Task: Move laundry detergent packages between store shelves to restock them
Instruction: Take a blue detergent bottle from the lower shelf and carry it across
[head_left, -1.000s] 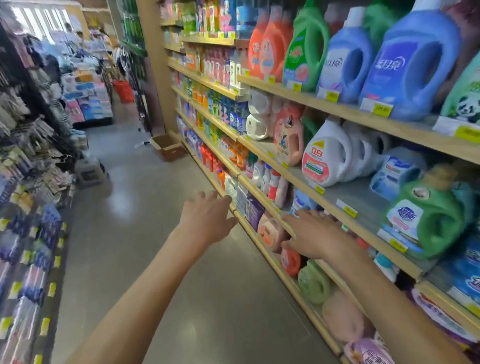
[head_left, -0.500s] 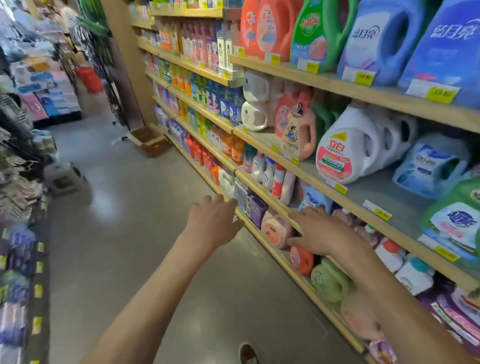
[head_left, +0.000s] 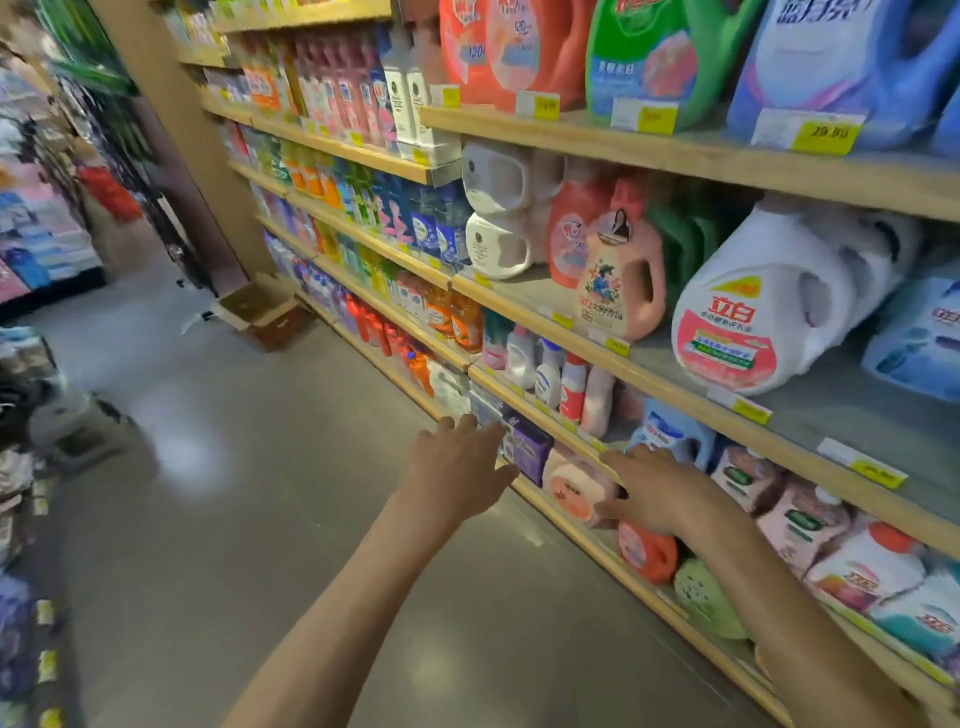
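In the head view, the 2 hands hold nothing, the left hand (head_left: 457, 467) spread beside purple boxes (head_left: 532, 452), the right hand's (head_left: 660, 493) fingers straight over the round pink detergent pouch (head_left: 571, 486) on the low wooden shelf (head_left: 597, 548), where a hasty pull likely topples the neighbouring orange jug (head_left: 647, 553).

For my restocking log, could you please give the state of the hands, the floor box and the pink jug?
left hand: open, fingers spread, holding nothing.
right hand: open, at the lower shelf edge, holding nothing.
cardboard box: on the floor, flaps open.
pink jug: standing upright.
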